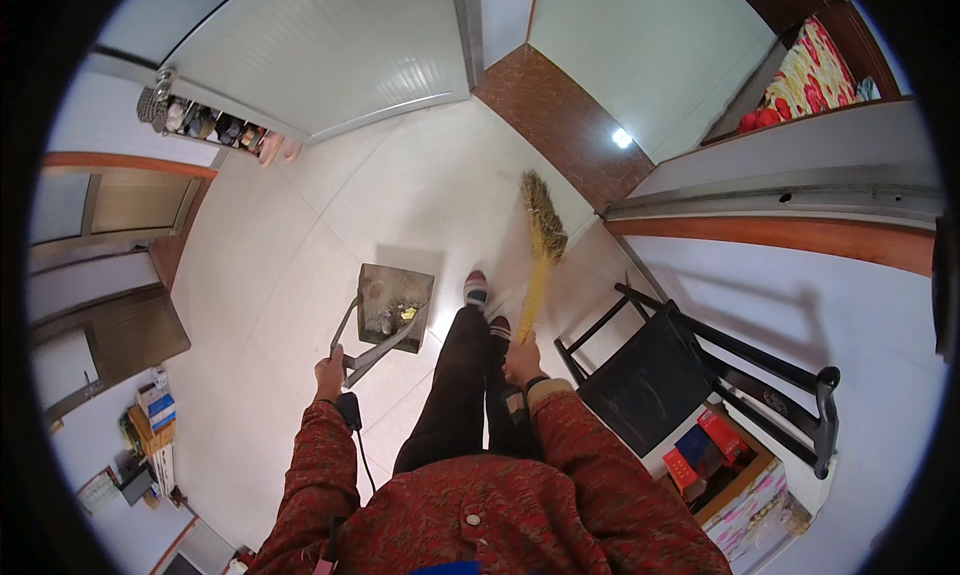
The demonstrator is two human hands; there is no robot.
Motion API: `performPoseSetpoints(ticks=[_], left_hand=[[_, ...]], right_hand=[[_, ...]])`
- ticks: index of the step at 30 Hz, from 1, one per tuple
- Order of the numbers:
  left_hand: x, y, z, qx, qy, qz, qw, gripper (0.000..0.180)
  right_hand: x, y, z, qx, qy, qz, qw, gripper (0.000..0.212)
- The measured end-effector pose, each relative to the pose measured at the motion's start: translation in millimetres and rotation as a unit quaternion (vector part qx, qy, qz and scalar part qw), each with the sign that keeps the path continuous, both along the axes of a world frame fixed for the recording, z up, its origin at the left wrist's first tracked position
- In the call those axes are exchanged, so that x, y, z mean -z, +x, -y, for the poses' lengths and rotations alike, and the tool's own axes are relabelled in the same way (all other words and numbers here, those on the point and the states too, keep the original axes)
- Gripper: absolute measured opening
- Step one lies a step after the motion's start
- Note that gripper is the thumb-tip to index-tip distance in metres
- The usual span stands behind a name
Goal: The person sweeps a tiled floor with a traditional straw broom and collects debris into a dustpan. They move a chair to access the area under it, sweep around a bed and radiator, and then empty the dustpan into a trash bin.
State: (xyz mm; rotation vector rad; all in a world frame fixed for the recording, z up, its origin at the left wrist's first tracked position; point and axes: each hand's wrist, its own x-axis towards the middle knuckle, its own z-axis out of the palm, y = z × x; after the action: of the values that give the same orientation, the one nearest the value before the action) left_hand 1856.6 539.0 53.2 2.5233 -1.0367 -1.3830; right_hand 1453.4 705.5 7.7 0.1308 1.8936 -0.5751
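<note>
My left hand [329,374] is closed round the handle of a worn metal dustpan [378,285], held low over the pale tiles to the left of my legs. Some grey and yellow litter [402,316] lies inside the pan. In my right hand [521,362] is the yellow handle of a straw broom [545,225]. The broom points away from me, its bristles near the brown doorway strip. Its brush end is well apart from the dustpan, and my feet are between the two tools.
A black chair [645,385] stands close by my right arm, beside a box [722,480] with red packets. Ahead is a frosted door [330,50], with a shoe rack [215,127] at its left. A brown threshold [565,120] leads into another room. Wooden-framed doors [110,350] line the left.
</note>
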Motion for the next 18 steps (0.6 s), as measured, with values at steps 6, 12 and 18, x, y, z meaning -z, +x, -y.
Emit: performPoseSetpoints(ticks=[6, 12, 18], left_hand=[[-9, 45, -19, -0.025, -0.002, 0.002, 1.0, 0.052], [9, 83, -33, -0.036, 0.008, 0.046, 0.998, 0.05], [24, 129, -37, 0.015, 0.017, 0.063, 0.998, 0.053]], right_hand=[[-64, -24, -16, -0.082, -0.114, 0.036, 0.99, 0.03], [-38, -84, 13, -0.099, -0.105, -0.09, 0.985, 0.03], [100, -61, 85, -0.504, -0.002, -0.265, 0.822, 0.032]])
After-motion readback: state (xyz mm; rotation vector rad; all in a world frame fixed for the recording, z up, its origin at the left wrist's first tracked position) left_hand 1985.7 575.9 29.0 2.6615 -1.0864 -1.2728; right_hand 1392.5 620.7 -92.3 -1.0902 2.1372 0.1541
